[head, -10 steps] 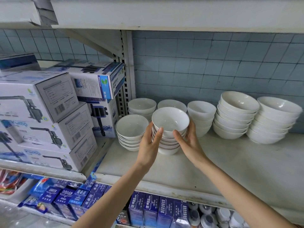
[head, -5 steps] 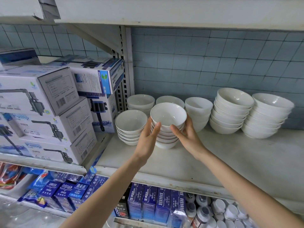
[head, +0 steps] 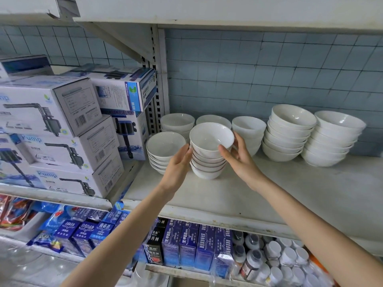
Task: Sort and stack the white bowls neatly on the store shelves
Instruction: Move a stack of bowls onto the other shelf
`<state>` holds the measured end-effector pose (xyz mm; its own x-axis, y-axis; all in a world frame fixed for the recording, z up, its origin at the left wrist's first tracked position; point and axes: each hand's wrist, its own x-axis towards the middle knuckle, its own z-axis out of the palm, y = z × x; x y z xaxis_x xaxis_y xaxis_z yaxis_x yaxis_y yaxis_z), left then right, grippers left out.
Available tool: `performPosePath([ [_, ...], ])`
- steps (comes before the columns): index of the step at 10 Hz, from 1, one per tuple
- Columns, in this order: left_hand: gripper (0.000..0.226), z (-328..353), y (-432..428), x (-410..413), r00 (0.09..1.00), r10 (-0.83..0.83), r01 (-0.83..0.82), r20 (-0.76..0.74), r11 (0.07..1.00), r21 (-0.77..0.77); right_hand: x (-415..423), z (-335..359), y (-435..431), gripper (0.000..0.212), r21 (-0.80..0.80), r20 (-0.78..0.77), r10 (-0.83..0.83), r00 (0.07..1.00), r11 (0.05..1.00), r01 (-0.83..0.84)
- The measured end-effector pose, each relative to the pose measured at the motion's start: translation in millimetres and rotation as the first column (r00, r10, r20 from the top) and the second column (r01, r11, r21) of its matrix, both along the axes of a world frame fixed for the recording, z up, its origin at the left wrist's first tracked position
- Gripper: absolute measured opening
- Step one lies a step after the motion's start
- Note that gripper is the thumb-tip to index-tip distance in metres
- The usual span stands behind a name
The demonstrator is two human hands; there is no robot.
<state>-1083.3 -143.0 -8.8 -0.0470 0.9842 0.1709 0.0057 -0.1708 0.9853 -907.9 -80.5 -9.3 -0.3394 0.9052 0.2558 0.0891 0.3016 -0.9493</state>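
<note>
The front middle stack of white bowls (head: 208,162), about six high, is being steadied on the white shelf (head: 290,195) between both hands. It is being pressed on its left side by the left hand (head: 178,164), whose palm and straight fingers are being held flat against the bowl walls, thumb uppermost. Its right side is being cupped by the right hand (head: 241,160), fingers straight and reaching up behind the rim, thumb being laid across the wall of the top bowl (head: 211,139); neither hand is being closed into a grip. The top bowl is being kept slightly tilted toward the camera. Seven stacks are being shown in all. The front left stack (head: 165,150) of about five is sitting just beside the left hand. Three low back stacks (head: 213,119) are being lined up along the tiled wall (head: 269,69). Two taller stacks of larger bowls (head: 290,133) are standing to the right, touching each other. Bare shelf is being left open in front of the bowls, out to the front edge, and wider still at the right. Several pump boxes (head: 47,112) are being crowded against the left upright. Blue cartons (head: 186,241) and white-capped bottles (head: 279,257) are being stored below.
</note>
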Motion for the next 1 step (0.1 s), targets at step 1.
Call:
performPosePath([
  [1, 0.023, -2.6, -1.7, -3.8, 0.998, 0.05, -0.049, -0.046, 0.999, 0.01, 0.4, 3.3, -2.7, 0.069, 0.014, -0.009, -0.01, 1.0, 1.0, 0.01],
])
